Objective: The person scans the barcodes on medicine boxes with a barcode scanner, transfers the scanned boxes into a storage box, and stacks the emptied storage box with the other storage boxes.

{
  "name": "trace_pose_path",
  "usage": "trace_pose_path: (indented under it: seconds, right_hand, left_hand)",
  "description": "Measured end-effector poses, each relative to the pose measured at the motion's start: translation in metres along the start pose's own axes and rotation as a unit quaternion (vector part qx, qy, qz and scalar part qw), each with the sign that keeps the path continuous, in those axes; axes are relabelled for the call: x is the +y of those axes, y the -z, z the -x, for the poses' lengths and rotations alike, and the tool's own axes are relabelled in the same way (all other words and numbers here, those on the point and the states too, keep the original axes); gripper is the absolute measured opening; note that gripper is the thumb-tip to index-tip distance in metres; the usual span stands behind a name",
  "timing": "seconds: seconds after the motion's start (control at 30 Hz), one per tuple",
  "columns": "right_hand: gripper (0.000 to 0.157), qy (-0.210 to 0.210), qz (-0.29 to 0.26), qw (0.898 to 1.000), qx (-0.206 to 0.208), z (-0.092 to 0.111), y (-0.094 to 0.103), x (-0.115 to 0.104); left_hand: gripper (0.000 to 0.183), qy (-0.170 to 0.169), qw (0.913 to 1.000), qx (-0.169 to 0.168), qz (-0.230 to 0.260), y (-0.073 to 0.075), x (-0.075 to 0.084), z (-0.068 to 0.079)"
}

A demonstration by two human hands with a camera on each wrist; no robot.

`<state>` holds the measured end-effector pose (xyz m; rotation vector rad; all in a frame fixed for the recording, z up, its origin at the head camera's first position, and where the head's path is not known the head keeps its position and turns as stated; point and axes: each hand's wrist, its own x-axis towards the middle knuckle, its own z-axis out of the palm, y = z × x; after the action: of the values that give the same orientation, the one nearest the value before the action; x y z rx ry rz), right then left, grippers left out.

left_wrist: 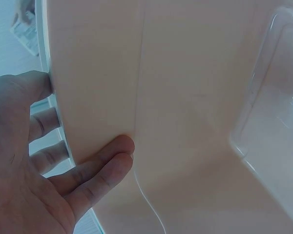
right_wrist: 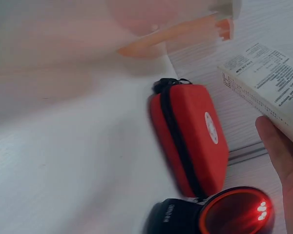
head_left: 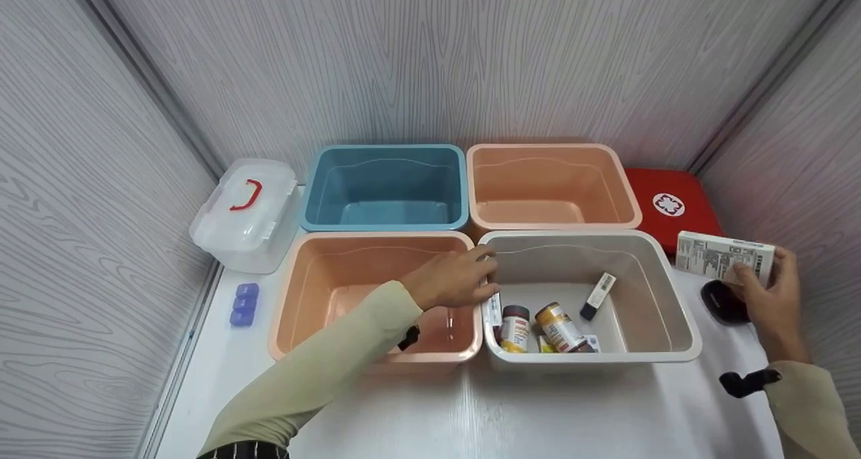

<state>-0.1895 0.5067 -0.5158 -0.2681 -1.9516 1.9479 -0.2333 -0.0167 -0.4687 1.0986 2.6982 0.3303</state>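
My right hand (head_left: 773,297) holds a white medicine box (head_left: 720,257) with dark print, thumb on its printed face, above the table's right side. In the right wrist view the box (right_wrist: 268,87) is partly cut off. My left hand (head_left: 457,277) rests at the adjoining rims of the front peach bin (head_left: 286,297) and the light grey bin (head_left: 679,304). Its fingers (left_wrist: 102,170) straddle the rim in the left wrist view. Inside the grey bin lie a pill bottle (head_left: 515,328), a tilted yellow-labelled bottle (head_left: 559,326), a small slim box (head_left: 599,296) and a white box (head_left: 494,311) against the left wall.
Behind stand a blue bin (head_left: 387,151) and another peach bin (head_left: 555,151). A red first-aid case (head_left: 686,190) and a black device with a round glossy face (head_left: 725,303) sit right. Left are a clear lidded box (head_left: 245,217) and a purple pill organizer (head_left: 244,304).
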Motion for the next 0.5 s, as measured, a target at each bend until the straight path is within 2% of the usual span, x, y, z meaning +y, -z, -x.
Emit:
trace_pose_path:
  seconds: [0.1,0.2,0.37,0.43,0.5]
  right_hand:
    - [0.034,-0.020,-0.004,0.999,0.047,0.004,0.001,0.009]
    - [0.038,-0.039,-0.021,0.997,0.070,0.008,0.003,0.016]
    - [0.057,-0.055,-0.055,0.996,0.043,0.018,0.007,0.030]
    - [0.059,-0.052,-0.065,0.996,0.027,0.022,0.006,0.037]
    - [0.054,-0.048,-0.068,0.996,0.015,0.025,0.005,0.042]
  left_hand:
    - [0.031,-0.001,1.0000,0.002,0.000,0.000,0.000,0.000]
    - [0.032,-0.008,0.9999,0.007,-0.002,-0.001,0.000,0.001]
    - [0.032,-0.016,0.9998,0.011,-0.005,-0.001,-0.001,0.001]
    - [0.033,-0.016,0.9998,0.009,-0.005,-0.001,-0.001,0.001]
    - [0.033,-0.016,0.9998,0.008,-0.004,-0.001,-0.001,0.000]
